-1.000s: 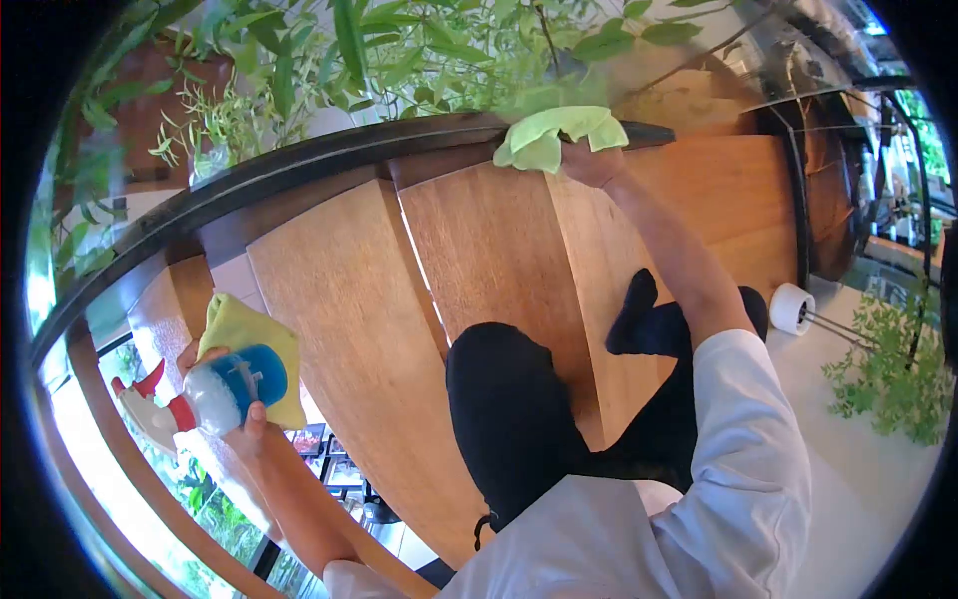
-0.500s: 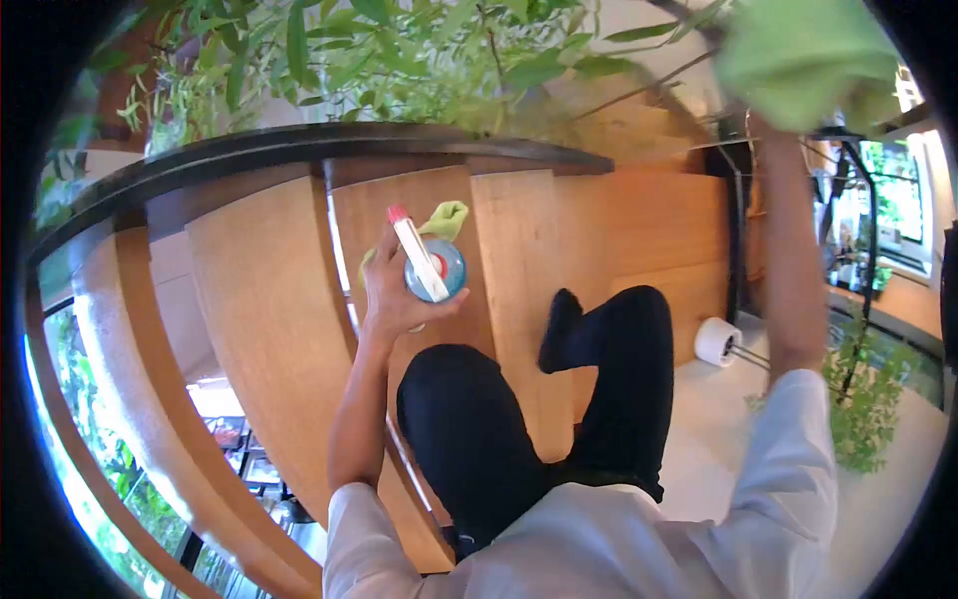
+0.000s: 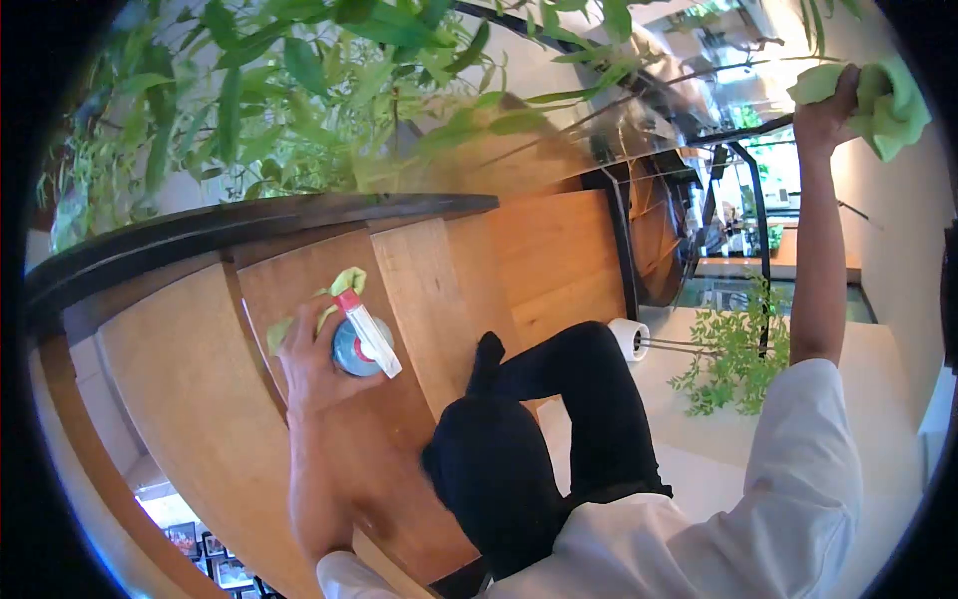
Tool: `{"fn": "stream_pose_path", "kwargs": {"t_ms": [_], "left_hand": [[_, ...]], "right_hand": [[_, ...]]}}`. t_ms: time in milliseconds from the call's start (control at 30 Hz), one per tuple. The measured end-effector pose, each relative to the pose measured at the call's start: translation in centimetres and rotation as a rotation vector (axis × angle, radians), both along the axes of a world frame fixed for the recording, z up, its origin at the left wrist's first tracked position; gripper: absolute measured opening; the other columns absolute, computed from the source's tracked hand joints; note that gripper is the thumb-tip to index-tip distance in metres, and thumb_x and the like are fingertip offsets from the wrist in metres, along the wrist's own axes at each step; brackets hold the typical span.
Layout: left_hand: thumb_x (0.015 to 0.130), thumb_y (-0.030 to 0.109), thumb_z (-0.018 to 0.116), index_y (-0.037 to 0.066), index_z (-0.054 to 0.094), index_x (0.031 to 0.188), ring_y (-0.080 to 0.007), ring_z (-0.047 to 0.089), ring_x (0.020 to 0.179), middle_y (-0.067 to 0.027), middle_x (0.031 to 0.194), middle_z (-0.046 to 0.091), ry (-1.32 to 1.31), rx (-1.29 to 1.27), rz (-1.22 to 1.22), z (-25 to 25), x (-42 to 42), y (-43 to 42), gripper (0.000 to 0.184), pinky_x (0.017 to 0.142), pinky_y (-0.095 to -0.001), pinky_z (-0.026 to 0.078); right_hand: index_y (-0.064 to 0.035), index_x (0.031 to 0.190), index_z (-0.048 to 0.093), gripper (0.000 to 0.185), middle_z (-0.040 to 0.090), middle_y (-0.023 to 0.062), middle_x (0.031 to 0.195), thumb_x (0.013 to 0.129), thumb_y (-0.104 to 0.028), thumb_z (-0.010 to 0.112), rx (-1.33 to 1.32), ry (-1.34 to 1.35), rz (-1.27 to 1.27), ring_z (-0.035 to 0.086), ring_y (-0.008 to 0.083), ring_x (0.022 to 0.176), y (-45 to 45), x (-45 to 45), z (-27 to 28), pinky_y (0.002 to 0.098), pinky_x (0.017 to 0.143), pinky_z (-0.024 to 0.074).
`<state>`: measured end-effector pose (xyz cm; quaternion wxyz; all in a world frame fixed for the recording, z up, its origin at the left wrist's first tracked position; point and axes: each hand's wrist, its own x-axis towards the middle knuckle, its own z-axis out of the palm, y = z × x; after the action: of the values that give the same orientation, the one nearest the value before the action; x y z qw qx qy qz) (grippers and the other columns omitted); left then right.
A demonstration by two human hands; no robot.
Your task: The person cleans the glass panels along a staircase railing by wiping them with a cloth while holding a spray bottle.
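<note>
My left hand (image 3: 311, 359) is wrapped round a spray bottle (image 3: 351, 349) with blue liquid and a red and white trigger head, seen from above. A yellow-green cloth (image 3: 346, 284) is held along with the bottle and shows beside its head and behind my fingers. My right arm is stretched up to the far right, where my right hand (image 3: 830, 115) grips a light green cloth (image 3: 888, 108) that hangs out on both sides of the fist. The bottle is over the brown wooden steps (image 3: 399, 449).
Leafy plants (image 3: 299, 90) hang over a dark curved rail (image 3: 269, 215) at the upper left. A white pot (image 3: 628, 340) with a small leafy plant (image 3: 733, 359) is right of my bent legs (image 3: 599, 399). Black metal frame posts (image 3: 616, 240) stand beyond the wooden panels.
My right hand has lifted the green cloth off the dark rail and carried it to the far upper right. My left hand has brought the bottle in from the left and turned it upright. The view has shifted right.
</note>
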<state>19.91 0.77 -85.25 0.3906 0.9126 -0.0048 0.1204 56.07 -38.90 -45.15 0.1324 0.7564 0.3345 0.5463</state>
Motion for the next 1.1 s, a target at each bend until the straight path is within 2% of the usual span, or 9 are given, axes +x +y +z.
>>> {"fn": "stream_pose_path", "kwargs": {"t_ms": [133, 333, 467, 600, 667, 800, 867, 933, 1100], "left_hand": [[0.046, 0.045, 0.091, 0.013, 0.068, 0.116, -0.0315, 0.066, 0.104, -0.0078, 0.122, 0.061, -0.063, 0.055, -0.016, -0.5, -0.3, 0.3, 0.08, 0.081, -0.0471, 0.054], [0.049, 0.046, 0.092, 0.005, 0.069, 0.107, -0.0384, 0.064, 0.102, -0.0187, 0.117, 0.062, -0.075, -0.085, 0.083, -0.8, -0.9, 0.4, 0.074, 0.088, -0.0492, 0.053], [0.05, 0.043, 0.093, 0.001, 0.056, 0.126, -0.0356, 0.062, 0.108, -0.0176, 0.117, 0.061, -0.043, -0.003, 0.087, -1.9, -0.8, 0.0, 0.094, 0.091, -0.0463, 0.053], [0.046, 0.045, 0.096, 0.001, 0.06, 0.123, -0.0334, 0.066, 0.096, -0.0134, 0.115, 0.061, -0.164, -0.109, 0.142, -3.5, 0.3, -0.5, 0.096, 0.085, -0.0444, 0.055], [0.045, 0.046, 0.097, -0.003, 0.053, 0.129, -0.0343, 0.062, 0.108, -0.0148, 0.114, 0.061, -0.024, -0.18, 0.206, -6.1, -0.5, -1.3, 0.107, 0.095, -0.0434, 0.051], [0.047, 0.045, 0.097, -0.002, 0.054, 0.13, -0.0352, 0.059, 0.115, -0.0194, 0.126, 0.055, -0.078, 0.022, 0.051, -4.6, -0.2, -2.1, 0.104, 0.101, -0.0449, 0.048], [0.048, 0.043, 0.097, -0.002, 0.054, 0.129, -0.0338, 0.059, 0.117, -0.0195, 0.129, 0.054, -0.071, 0.16, -0.069, -3.5, -0.3, -1.7, 0.102, 0.1, -0.0444, 0.049], [0.049, 0.04, 0.096, -0.002, 0.054, 0.128, -0.0336, 0.059, 0.117, -0.0192, 0.127, 0.056, -0.027, -0.052, 0.096, -3.5, 0.0, -2.1, 0.099, 0.099, -0.0438, 0.05], [0.054, 0.024, 0.092, 0.003, 0.047, 0.132, -0.0283, 0.061, 0.107, -0.0107, 0.119, 0.059, -0.135, -0.22, 0.133, -4.5, -0.2, -0.5, 0.093, 0.097, -0.0421, 0.05]], "right_hand": [[-0.0014, 0.101, 0.058, 0.016, 0.068, 0.0124, 0.09, 0.093, -0.008, 0.07, 0.704, 0.638, 0.466, 0.068, 0.0215, 0.076, 2.2, -0.6, 0.1, 0.0372, 0.064, 0.0564], [0.0029, 0.106, 0.064, 0.02, 0.069, 0.0097, 0.095, 0.101, -0.016, 0.066, 0.507, 0.246, 0.535, 0.067, 0.0134, 0.084, -0.1, 2.8, -0.2, 0.0299, 0.07, 0.0559], [-0.0022, 0.129, 0.06, 0.039, 0.065, 0.0182, 0.124, 0.101, -0.029, 0.058, 0.708, 0.156, -0.113, 0.064, 0.0339, 0.109, -0.5, 2.8, -15.8, 0.0459, 0.092, 0.0492], [-0.0052, 0.126, 0.064, 0.04, 0.063, 0.0176, 0.128, 0.092, -0.026, 0.06, 0.152, 0.671, -0.197, 0.062, 0.035, 0.115, 4.7, -3.4, -43.2, 0.0508, 0.099, 0.0472], [-0.0068, 0.124, 0.066, 0.041, 0.062, 0.0173, 0.13, 0.087, -0.024, 0.061, -0.127, 0.982, -0.172, 0.061, 0.0356, 0.118, 7.2, -6.9, -52.9, 0.0532, 0.102, 0.0462], [-0.0174, 0.125, 0.068, 0.04, 0.064, 0.0049, 0.132, 0.087, -0.027, 0.063, 0.315, 1.565, 0.339, 0.06, 0.0281, 0.123, 7.9, -9.5, -61.5, 0.0478, 0.105, 0.0459], [-0.0222, 0.124, 0.069, 0.038, 0.066, 0.0013, 0.13, 0.087, -0.027, 0.064, 0.605, 1.766, 0.406, 0.059, 0.0253, 0.124, 7.5, -10.6, -60.4, 0.0438, 0.107, 0.0458], [-0.0191, 0.126, 0.068, 0.046, 0.065, 0.0019, 0.132, 0.079, -0.02, 0.065, -0.089, 0.985, 0.125, 0.061, 0.025, 0.12, 5.8, -10.2, -56.9, 0.0439, 0.107, 0.0471], [-0.0096, 0.118, 0.069, 0.05, 0.066, 0.0167, 0.113, 0.069, -0.023, 0.07, 0.193, 0.491, 0.006, 0.06, 0.0389, 0.108, 1.4, -3.9, -34.9, 0.0511, 0.098, 0.0458]]}}
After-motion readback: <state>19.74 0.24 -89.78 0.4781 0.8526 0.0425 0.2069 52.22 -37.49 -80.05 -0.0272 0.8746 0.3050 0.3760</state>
